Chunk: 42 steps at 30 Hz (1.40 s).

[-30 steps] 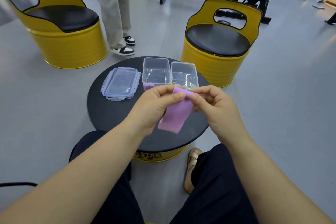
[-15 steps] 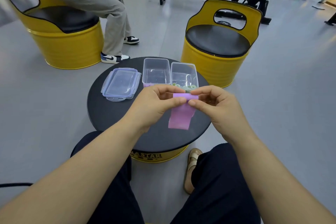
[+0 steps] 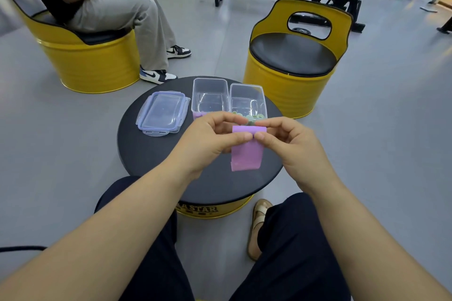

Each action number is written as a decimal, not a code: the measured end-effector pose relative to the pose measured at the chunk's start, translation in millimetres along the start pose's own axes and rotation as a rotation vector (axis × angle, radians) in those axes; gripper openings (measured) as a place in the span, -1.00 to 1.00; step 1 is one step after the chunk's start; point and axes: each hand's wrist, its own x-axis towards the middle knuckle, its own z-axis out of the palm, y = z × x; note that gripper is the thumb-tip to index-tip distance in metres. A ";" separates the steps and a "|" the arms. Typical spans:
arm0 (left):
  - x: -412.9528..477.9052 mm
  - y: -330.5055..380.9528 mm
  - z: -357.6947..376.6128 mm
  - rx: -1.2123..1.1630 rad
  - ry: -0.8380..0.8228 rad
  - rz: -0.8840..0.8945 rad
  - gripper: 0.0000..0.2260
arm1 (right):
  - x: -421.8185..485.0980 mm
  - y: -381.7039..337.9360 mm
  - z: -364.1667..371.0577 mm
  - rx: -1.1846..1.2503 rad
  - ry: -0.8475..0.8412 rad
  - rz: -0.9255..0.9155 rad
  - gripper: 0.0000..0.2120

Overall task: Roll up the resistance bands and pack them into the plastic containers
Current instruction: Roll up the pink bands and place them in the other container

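A purple resistance band [image 3: 246, 155] hangs over the round black table [image 3: 151, 154], its top edge rolled into a short tube. My left hand [image 3: 215, 137] pinches the left end of the roll and my right hand [image 3: 288, 142] pinches the right end. Two clear plastic containers stand side by side at the table's far edge. The left container [image 3: 209, 95] has something purple at its near end. In the right container [image 3: 247, 100] lie green rolled bands, partly hidden by my fingers.
Stacked clear lids [image 3: 162, 113] with blue rims lie on the table's left side. A yellow barrel chair [image 3: 293, 61] stands behind the table on the right. On the left, a person [image 3: 117, 7] sits on another yellow chair. Gym equipment fills the background.
The band's hanging tail has shortened as the rolled top grew, and it now hangs straight down. The person on the left has sat down on the yellow chair.
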 end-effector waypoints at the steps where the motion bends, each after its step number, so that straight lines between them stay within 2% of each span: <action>1: 0.0 0.4 0.3 -0.003 0.000 -0.024 -0.89 | 0.0 0.5 -0.5 0.003 -0.003 -0.003 -0.86; 6: 1.1 -0.4 -0.5 0.012 0.013 -0.061 -0.93 | 0.2 0.7 -1.0 0.001 -0.011 -0.008 -0.83; 12: 2.2 -1.1 -1.4 0.045 0.025 -0.026 -0.87 | 0.1 1.2 -1.1 0.020 -0.048 0.009 -0.82; 14: 2.4 -1.7 -1.1 0.043 0.039 -0.010 -0.84 | 0.4 2.7 0.1 0.026 -0.086 0.051 -0.76; 17: 1.9 -2.2 -0.7 0.036 0.043 0.009 -0.80 | 0.8 5.2 1.3 0.017 -0.066 0.066 -0.88; 22: 1.5 -3.1 -1.3 0.039 0.047 0.016 -0.78 | 0.6 4.0 0.4 -0.002 -0.052 0.049 -0.88; 33: 1.2 -3.5 -3.0 0.044 0.026 -0.079 -0.89 | -1.7 2.9 -1.0 0.024 -0.065 0.009 -0.76; 38: 1.8 -3.5 -2.8 0.025 0.040 -0.056 -0.84 | -1.7 2.0 0.0 0.019 -0.089 0.061 -0.79; 42: 1.8 -3.7 -2.5 0.024 0.026 -0.037 -0.82 | -0.5 4.1 1.6 0.052 -0.055 0.098 -0.90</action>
